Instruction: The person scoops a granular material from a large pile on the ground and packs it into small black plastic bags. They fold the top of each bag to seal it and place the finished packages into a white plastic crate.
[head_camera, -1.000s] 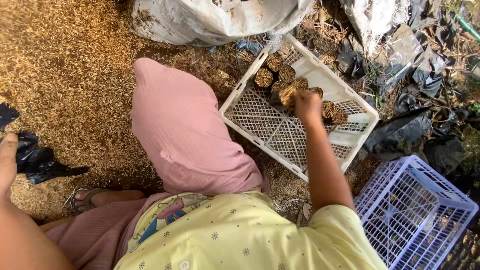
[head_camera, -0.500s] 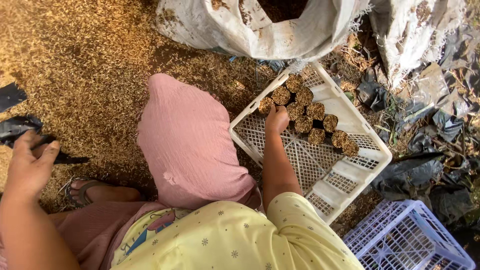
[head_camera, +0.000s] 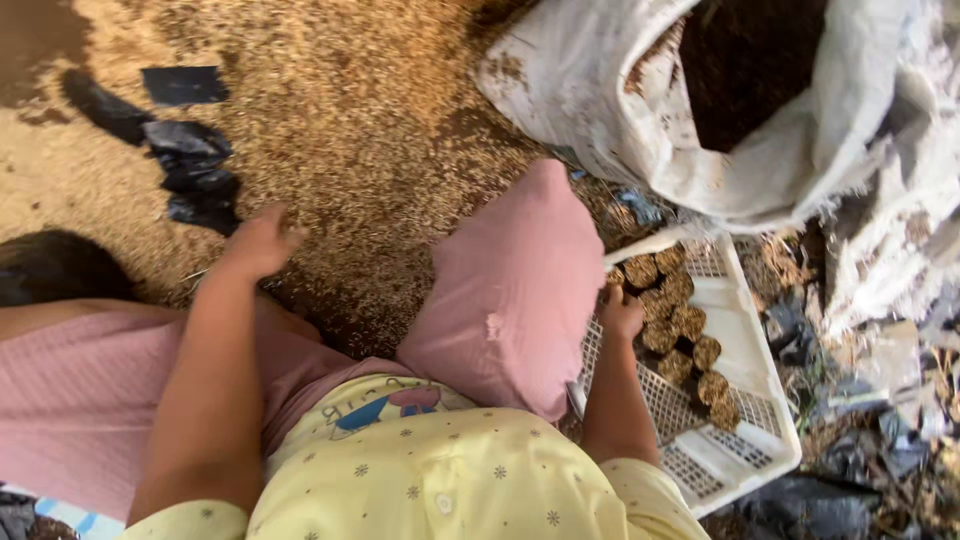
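My right hand (head_camera: 622, 312) rests inside a white plastic crate (head_camera: 745, 440), touching the row of small round brown soil-filled pots (head_camera: 680, 335) packed along its far side; its fingers curl at the pots and I cannot see a grip. My left hand (head_camera: 258, 240) reaches out over the ground covered in brown rice husk (head_camera: 370, 130), fingers loosely apart, close to a few small black plastic bags (head_camera: 195, 165). My bent knee in pink trousers (head_camera: 515, 285) sits between the two arms.
A large white sack (head_camera: 700, 130) holding dark soil stands open just beyond the crate. Black plastic scraps and debris (head_camera: 860, 420) lie at the right. A dark-haired head (head_camera: 50, 265) shows at the left edge.
The view swung right to left. My left hand rose from near the black bags and now hovers over the husk. My right hand stayed at the pots in the crate.
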